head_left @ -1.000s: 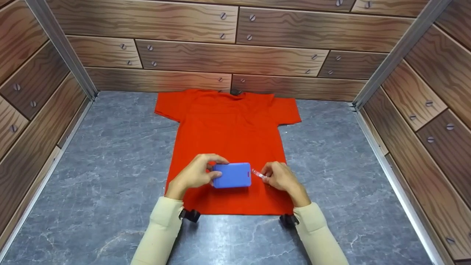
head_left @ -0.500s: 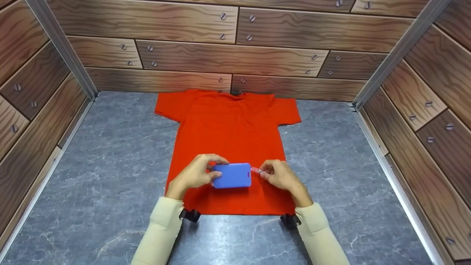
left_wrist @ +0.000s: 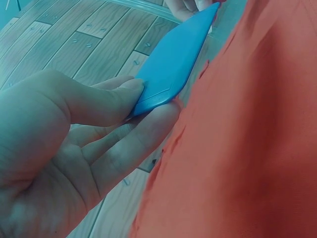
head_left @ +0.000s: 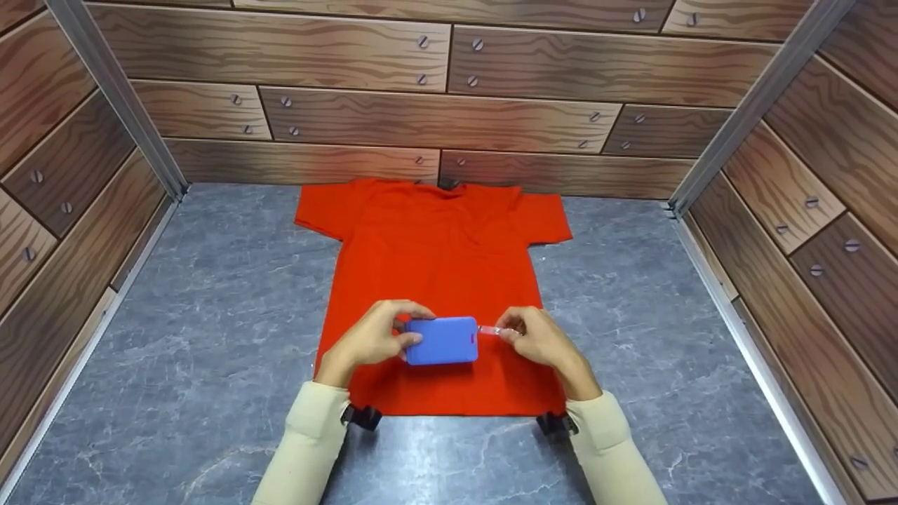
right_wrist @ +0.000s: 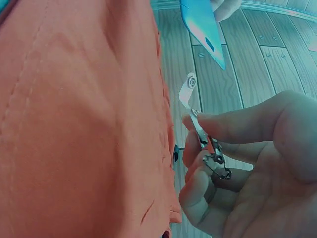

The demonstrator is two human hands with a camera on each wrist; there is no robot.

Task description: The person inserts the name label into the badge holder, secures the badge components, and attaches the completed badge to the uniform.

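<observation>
In the head view my left hand [head_left: 373, 335] pinches the left end of a blue badge holder [head_left: 443, 341], thumb on top and fingers below. A narrow slot shows near the holder's right end. My right hand [head_left: 541, 341] pinches a badge clip, whose clear strap [head_left: 489, 330] points left at the slotted end. In the right wrist view the strap [right_wrist: 186, 93] has a round snap at its free tip, apart from the holder. The metal clip [right_wrist: 217, 166] sits among my fingers. Both hands are over a red T-shirt [head_left: 435, 266].
The T-shirt lies spread on a grey marbled table [head_left: 231, 301], its collar near the back wall [head_left: 351, 116]. Wood-patterned panels [head_left: 786, 210] stand on both sides, joined by metal corner posts. A dark wrist camera [head_left: 361, 417] sits under each wrist.
My right hand has turned the strap from a slant to nearly level, its tip at the holder's slotted end. The left hand keeps its grip. The head view has shifted slightly.
</observation>
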